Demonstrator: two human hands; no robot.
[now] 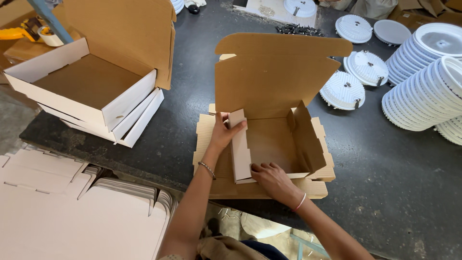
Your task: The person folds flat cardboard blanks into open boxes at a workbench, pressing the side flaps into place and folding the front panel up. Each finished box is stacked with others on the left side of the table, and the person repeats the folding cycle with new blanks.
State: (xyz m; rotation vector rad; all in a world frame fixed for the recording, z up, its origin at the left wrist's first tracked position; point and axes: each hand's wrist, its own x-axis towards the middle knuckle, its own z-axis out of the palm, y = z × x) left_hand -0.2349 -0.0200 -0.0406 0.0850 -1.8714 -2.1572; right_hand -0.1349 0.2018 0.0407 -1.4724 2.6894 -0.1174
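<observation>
I have my left hand (222,135) pinching the upper end of the left side flap (239,147) of a half-folded cardboard box (269,139), thumb on the inner face and fingers wrapped behind it. My right hand (272,177) lies flat with fingers spread loosely, pressing down on the box floor at the near left corner, just below the flap's lower end.

To do this fold well, I judge I should keep the right hand firm on the floor so the base does not slide on the stack of flat blanks (315,188) beneath it, and roll the flap inward along its crease evenly, top and bottom together, so the tabs seat without buckling.

The box is plain brown corrugated board, white on its outer faces. Its lid stands upright beyond my left hand, with ear tabs spread at the top. The right wall, across from my left hand, is already raised and leans slightly outward. The box sits between my hands on the dark counter (394,178).

Far to the left of my left hand stand finished open boxes (91,91); beyond my right hand, to the right, are stacked white round fixtures (423,96).
</observation>
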